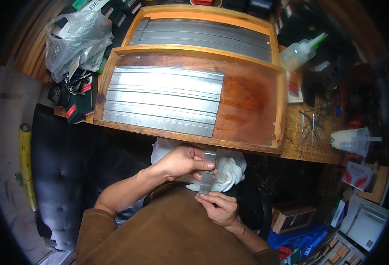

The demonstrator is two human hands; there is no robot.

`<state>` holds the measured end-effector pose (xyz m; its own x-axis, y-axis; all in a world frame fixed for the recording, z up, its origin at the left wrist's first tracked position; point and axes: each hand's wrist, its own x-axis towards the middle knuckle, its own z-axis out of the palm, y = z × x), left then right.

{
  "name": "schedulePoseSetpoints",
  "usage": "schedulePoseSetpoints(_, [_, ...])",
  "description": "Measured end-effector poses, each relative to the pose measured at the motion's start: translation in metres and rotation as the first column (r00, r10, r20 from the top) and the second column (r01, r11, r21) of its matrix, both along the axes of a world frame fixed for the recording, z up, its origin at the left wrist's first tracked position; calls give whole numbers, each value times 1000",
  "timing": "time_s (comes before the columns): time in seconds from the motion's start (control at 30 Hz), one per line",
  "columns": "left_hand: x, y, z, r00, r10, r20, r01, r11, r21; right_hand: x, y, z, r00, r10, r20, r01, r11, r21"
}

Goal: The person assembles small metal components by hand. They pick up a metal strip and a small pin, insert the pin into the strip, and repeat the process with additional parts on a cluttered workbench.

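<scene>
A narrow grey metal strip (206, 177) is held lengthwise between my two hands, just in front of the table edge. My left hand (183, 161) grips its upper part, with the thumb lying across the face. At the near end, my right hand (221, 210) pinches the strip between thumb and fingertips. Behind the strip, a white cloth (230, 171) lies bunched. Beyond my hands stands a shallow wooden tray (251, 101); several shiny flat metal strips (163, 99) fill its left part side by side.
A second wooden tray (229, 17) of metal strips (207, 37) stands behind. To the right are a squeeze bottle (298, 54), thin dark wires (311, 128) and a cup (349, 140). A plastic bag (77, 44) sits at the far left. Near my left arm is a black padded seat (55, 168).
</scene>
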<state>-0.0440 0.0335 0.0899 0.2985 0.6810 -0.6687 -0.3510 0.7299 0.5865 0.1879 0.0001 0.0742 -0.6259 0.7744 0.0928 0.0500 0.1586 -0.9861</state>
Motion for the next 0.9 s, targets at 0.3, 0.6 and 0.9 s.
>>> schedulePoseSetpoints(0.3, [3, -37, -10, 972, 145, -186, -64, 923, 380, -6, 58, 28, 963, -58, 262, 63, 998, -9])
schedulePoseSetpoints(0.6, [8, -74, 14, 623, 547, -559, 171, 602, 780, -69, 75, 35, 975, 193, -114, -197, 980, -22])
schedulePoseSetpoints(0.9, [13, -82, 9, 603, 560, -568, 101, 653, 751, -76, 91, 31, 928, 364, -85, -370, 925, -83])
